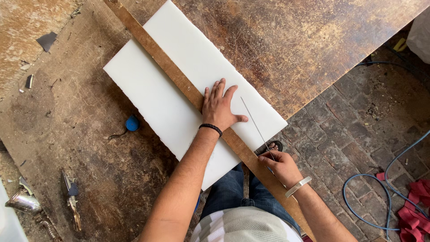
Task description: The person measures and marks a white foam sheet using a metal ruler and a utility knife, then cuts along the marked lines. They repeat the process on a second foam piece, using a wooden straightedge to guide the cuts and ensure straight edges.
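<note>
Head view: my left hand (219, 107) lies flat and open on the wooden strip (170, 71) over the white sheet (179, 67); my right hand (280, 166) pinches a thin blade (255, 125).

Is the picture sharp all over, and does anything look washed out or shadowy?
Head view: mostly sharp, in soft daylight. The white sheet is so bright that its surface shows almost no detail. The left hand and right hand are crisp, with faint shadows. The thin blade reads as a fine line.
</note>
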